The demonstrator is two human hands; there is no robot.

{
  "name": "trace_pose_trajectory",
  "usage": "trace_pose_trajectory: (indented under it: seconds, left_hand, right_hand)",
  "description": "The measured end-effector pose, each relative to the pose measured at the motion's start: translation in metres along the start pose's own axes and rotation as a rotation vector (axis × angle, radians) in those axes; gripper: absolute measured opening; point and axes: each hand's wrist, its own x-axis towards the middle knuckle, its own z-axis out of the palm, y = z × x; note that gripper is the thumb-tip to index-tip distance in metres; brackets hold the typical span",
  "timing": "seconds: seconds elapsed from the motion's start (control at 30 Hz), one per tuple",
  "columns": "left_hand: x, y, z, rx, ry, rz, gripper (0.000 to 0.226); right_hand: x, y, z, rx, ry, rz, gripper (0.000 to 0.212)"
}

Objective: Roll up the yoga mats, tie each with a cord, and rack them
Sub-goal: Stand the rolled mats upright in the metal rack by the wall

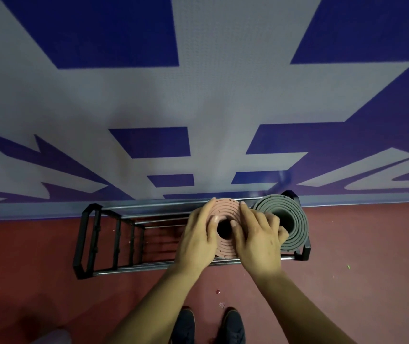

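Left grip and right grip clasp the top of the pink rolled foam mat, long axis vertical, right of middle in the black metal rack beside 1 grey rolled mat.

Black metal rack on the floor against the wall. In it, pink rolled mat upright on end, spiral face up, core hollow. Just beside it, at the rack's right end, grey rolled mat, also upright.
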Motion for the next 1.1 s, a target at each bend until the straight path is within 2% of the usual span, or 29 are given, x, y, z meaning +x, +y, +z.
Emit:
trace_pose_trajectory:
  seconds: [0.13, 0.27, 0.57, 0.83, 1.1]
  left_hand:
    - [0.0, 0.003, -0.004, 0.007, 0.02, -0.011, 0.044]
    - [0.002, 0.004, -0.007, 0.015, 0.009, 0.006, 0.044]
    - [0.028, -0.002, -0.001, 0.035, -0.015, -0.052, 0.043]
    - [0.013, -0.002, 0.001, 0.032, -0.002, -0.119, 0.04]
    - [-0.006, 0.013, -0.005, 0.026, 0.05, -0.062, 0.04]
  right_hand:
    - [-0.002, -0.007, 0.003, 0.076, 0.085, -0.043, 0.04]
    - [-0.008, -0.007, 0.0, 0.125, 0.099, 0.004, 0.043]
    - [0.011, 0.003, 0.009, -0.016, 0.055, -0.039, 0.044]
    - [-0.001, 0.002, 0.013, -0.102, 0.046, -0.066, 0.045]
    - [-0.007, -0.002, 0.003, 0.047, 0.14, -0.112, 0.039]
